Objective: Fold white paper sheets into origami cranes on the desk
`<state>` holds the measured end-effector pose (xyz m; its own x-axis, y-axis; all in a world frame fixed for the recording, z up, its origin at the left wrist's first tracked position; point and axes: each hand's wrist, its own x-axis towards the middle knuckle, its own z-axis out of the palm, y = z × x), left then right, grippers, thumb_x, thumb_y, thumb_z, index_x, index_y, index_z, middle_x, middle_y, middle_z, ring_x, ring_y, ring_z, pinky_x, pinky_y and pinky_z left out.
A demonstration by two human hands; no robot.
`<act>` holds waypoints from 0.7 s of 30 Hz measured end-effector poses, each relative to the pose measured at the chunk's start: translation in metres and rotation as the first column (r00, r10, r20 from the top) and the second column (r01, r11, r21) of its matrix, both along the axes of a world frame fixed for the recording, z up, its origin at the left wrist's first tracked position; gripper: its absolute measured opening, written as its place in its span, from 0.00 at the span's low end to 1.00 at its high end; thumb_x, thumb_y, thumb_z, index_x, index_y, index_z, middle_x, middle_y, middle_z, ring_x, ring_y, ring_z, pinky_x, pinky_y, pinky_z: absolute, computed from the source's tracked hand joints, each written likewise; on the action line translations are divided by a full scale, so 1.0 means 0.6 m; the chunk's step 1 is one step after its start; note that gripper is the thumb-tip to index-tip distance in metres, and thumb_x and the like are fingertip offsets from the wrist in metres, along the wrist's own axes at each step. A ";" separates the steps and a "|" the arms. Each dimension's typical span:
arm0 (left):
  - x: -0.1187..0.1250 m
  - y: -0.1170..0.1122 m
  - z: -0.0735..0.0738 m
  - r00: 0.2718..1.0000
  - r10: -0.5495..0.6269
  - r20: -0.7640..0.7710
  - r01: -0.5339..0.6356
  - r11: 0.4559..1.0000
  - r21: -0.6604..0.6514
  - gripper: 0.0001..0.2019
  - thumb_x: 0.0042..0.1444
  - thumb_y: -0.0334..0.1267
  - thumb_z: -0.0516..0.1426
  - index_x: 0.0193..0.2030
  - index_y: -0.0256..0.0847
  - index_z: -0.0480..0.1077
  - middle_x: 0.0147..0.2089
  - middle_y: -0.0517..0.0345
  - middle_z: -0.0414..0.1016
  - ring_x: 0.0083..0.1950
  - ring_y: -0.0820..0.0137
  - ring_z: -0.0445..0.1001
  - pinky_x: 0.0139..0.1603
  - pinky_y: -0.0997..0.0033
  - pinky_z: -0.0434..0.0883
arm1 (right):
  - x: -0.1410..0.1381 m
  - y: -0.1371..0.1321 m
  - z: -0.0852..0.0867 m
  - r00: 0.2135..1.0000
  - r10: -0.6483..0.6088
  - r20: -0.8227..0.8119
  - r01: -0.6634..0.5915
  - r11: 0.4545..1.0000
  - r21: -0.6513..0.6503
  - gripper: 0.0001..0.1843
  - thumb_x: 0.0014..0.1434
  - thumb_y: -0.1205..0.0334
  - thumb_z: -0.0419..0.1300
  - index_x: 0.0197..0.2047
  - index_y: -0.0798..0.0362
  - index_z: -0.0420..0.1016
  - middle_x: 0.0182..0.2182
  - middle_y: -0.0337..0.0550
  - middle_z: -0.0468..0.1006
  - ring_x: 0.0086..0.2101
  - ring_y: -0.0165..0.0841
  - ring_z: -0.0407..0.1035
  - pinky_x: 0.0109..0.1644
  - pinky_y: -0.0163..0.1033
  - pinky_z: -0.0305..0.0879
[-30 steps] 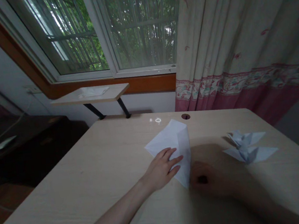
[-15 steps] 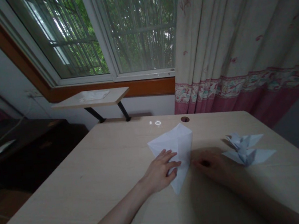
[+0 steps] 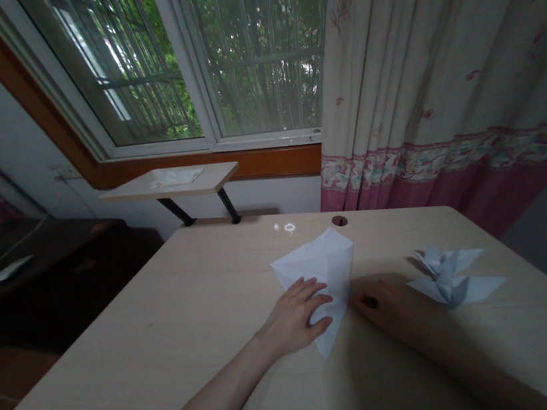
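The folded paper (image 3: 336, 264) lies beneath the left grip (image 3: 296, 319), spread and grasping nothing; even pressure should keep creases true. At the paper's right edge, the right grip (image 3: 384, 303) curls; whether it pinches, I cannot tell.

The room was dim, with daylight entering through the window (image 3: 189, 61), where foliage (image 3: 262, 85) showed green around small burnt-out white glints. On the far part of the desk (image 3: 188, 290), 2 small reflections (image 3: 289, 227) shone, 1 of them ring-shaped. The left hand (image 3: 298, 316) and the sheet of paper (image 3: 333, 257) caught soft, cool light; the right hand (image 3: 385, 304) lay in brownish shade, its fingers hard to make out, and a broad soft shadow (image 3: 372, 380) spread below it. The cabinet (image 3: 90, 266) at left sank to near-black. The wide view bent and stretched things toward the edges, the corners were darker, and fine detail looked soft, especially on the curtain (image 3: 424, 44).
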<state>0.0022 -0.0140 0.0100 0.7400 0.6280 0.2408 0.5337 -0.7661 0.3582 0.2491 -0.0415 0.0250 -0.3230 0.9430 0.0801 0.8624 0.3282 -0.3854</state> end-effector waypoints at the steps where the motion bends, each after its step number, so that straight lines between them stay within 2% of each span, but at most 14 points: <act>1: 0.000 0.000 0.000 1.000 -0.001 -0.001 0.001 1.000 -0.002 0.18 0.61 0.45 0.57 0.57 0.47 0.68 0.64 0.53 0.66 0.66 0.59 0.61 0.68 0.49 0.54 | -0.001 0.000 0.001 1.000 -0.005 0.004 0.005 1.000 0.010 0.11 0.61 0.64 0.52 0.31 0.52 0.74 0.31 0.44 0.79 0.34 0.37 0.70 0.38 0.39 0.57; 8: 0.002 -0.001 0.004 1.000 -0.001 -0.017 0.001 1.000 0.005 0.18 0.60 0.43 0.57 0.57 0.46 0.68 0.64 0.53 0.66 0.66 0.59 0.62 0.68 0.50 0.54 | -0.001 0.004 0.001 1.000 -0.014 0.001 0.014 1.000 -0.005 0.11 0.60 0.64 0.55 0.25 0.52 0.71 0.25 0.40 0.76 0.27 0.33 0.67 0.31 0.36 0.54; 16: 0.002 -0.002 0.006 1.000 0.002 -0.027 -0.002 1.000 0.015 0.19 0.60 0.43 0.58 0.57 0.46 0.68 0.63 0.53 0.66 0.66 0.59 0.61 0.68 0.50 0.54 | -0.010 -0.002 0.032 0.999 0.011 0.047 -0.011 1.000 -0.015 0.11 0.59 0.62 0.56 0.25 0.51 0.71 0.25 0.40 0.76 0.27 0.34 0.67 0.31 0.37 0.53; 21: 0.002 -0.001 0.004 1.000 0.000 -0.008 0.001 1.000 0.016 0.19 0.60 0.43 0.58 0.57 0.46 0.67 0.63 0.55 0.67 0.66 0.61 0.62 0.69 0.53 0.53 | 0.000 -0.001 0.014 0.998 0.064 -0.023 -0.064 0.998 0.000 0.12 0.63 0.63 0.53 0.30 0.52 0.73 0.29 0.42 0.77 0.31 0.35 0.69 0.37 0.38 0.58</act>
